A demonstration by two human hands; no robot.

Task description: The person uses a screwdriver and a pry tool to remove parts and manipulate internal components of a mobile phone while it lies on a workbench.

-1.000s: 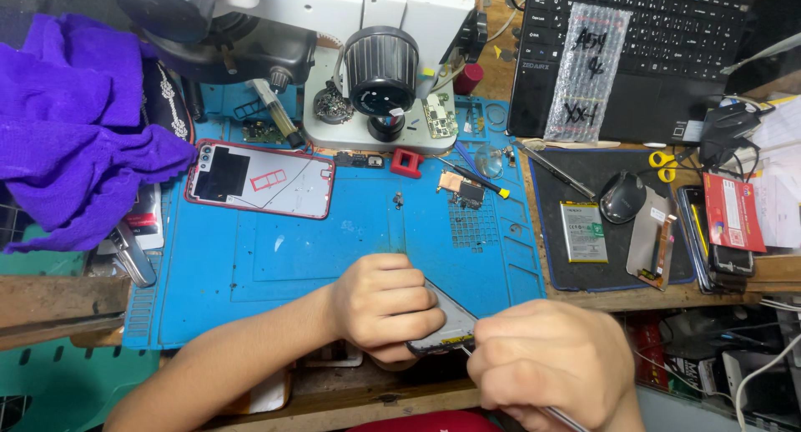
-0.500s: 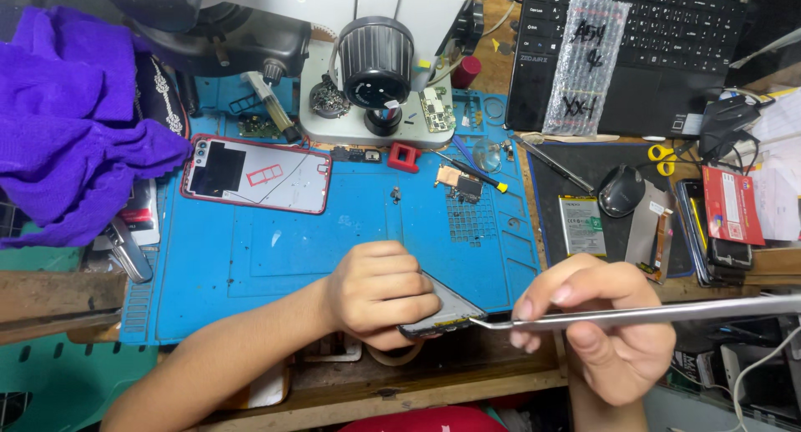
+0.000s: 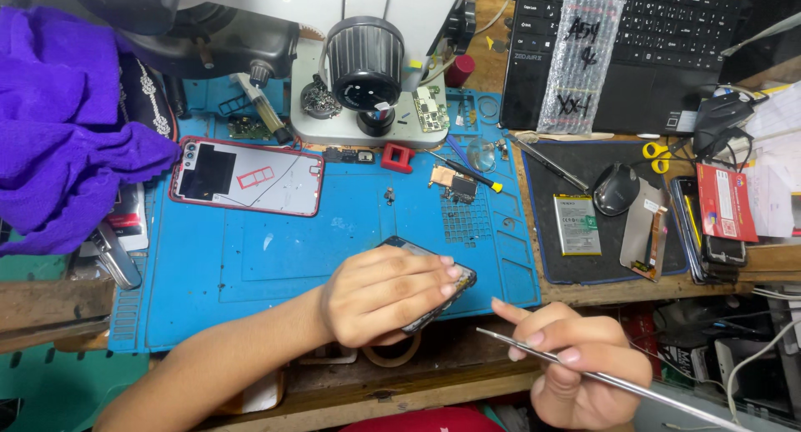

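Microscope point(image 3: 365, 60), red phone frame point(image 3: 246, 176), battery point(image 3: 577, 224), mouse point(image 3: 616, 189)

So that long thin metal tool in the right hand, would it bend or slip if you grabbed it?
The metal tool looks stiff: it runs straight past the right hand without sagging. Being so thin, it is probably light. Its shiny, smooth surface could slip, which may be why the fingers pinch it near the tip.

left hand point(image 3: 385, 294) curled palm-down, right hand point(image 3: 576, 365) pinching
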